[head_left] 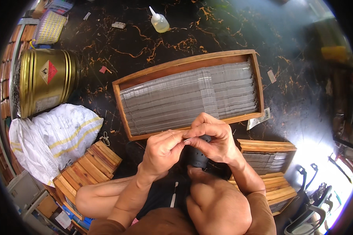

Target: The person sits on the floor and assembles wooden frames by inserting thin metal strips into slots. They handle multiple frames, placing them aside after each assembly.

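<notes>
My left hand (161, 152) and my right hand (212, 138) meet in front of me, thumbs and fingertips pinched together. Between them shows only a thin, pale sliver; what it is I cannot make out. Just beyond the hands lies a shallow wooden tray (153, 70), tilted slightly on the floor. Rows of thin grey, metal-looking strips (176, 98) are packed tightly inside it, with a bare gap along its far side. A slim, light-coloured tool (173, 197) rests on the dark cloth between my legs.
A gold metal drum (68, 74) and a white woven sack (59, 133) stand at left. Wooden slats (90, 164) lie nearby. More wooden trays (266, 146) are stacked at right. A squeeze bottle (160, 23) stands on the dark, orange-veined floor (176, 43).
</notes>
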